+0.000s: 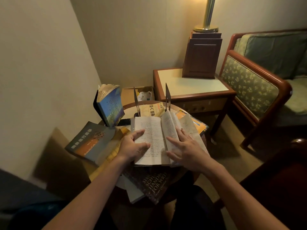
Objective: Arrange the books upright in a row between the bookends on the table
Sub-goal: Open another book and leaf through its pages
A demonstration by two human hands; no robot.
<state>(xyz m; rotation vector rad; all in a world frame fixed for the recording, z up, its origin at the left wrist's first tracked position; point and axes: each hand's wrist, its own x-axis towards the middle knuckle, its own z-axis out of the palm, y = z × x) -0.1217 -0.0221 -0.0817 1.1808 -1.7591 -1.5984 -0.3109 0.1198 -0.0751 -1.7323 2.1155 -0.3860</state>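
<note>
An open book [152, 130] with printed pages lies on a pile of books on the small round table [129, 104]. My left hand [132, 145] grips its left edge, thumb on the page. My right hand [184, 146] rests flat on the right-hand pages, fingers spread. Two thin metal bookends [136, 101] [167, 97] stand upright behind the open book, with a yellow book [152, 110] lying flat between them. A blue book [110, 107] stands upright on the left, pages fanned. A grey-and-orange book [91, 141] and a dark handbook [154, 185] lie flat.
A wooden side table [191, 87] with a lamp base [201, 53] stands behind on the right, beside a green upholstered armchair [259, 83]. A cardboard box [132, 93] sits in the corner. The wall is close on the left.
</note>
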